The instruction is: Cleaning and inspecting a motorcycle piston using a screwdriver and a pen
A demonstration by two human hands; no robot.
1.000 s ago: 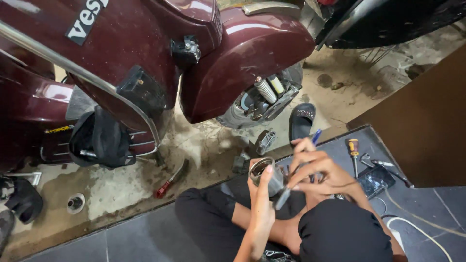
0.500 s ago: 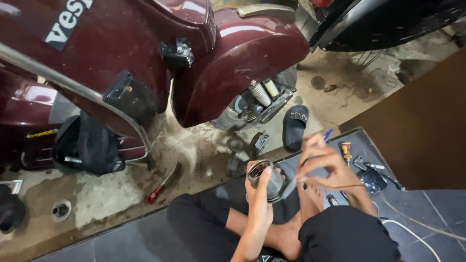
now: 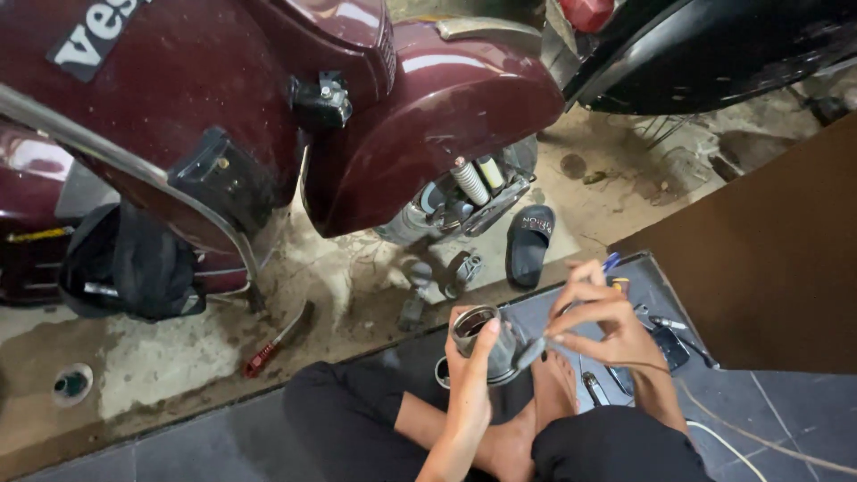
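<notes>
Head view, lower middle of the frame: my left hand (image 3: pixel 471 375) grips a round metal part (image 3: pixel 486 342) over my crossed legs, fingers closed around its side. My right hand (image 3: pixel 600 321) pinches a thin tool (image 3: pixel 531 353) against it. It looks heavy, stiff and maybe greasy, best held around the body. Farther up, a sandal (image 3: pixel 528 244) and maroon scooter (image 3: pixel 268 116)

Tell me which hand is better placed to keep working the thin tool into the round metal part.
Right hand, probably: its fingers pinch the thin grey tool at the round metal cylindrical part, while the left hand is busy gripping that part.
</notes>
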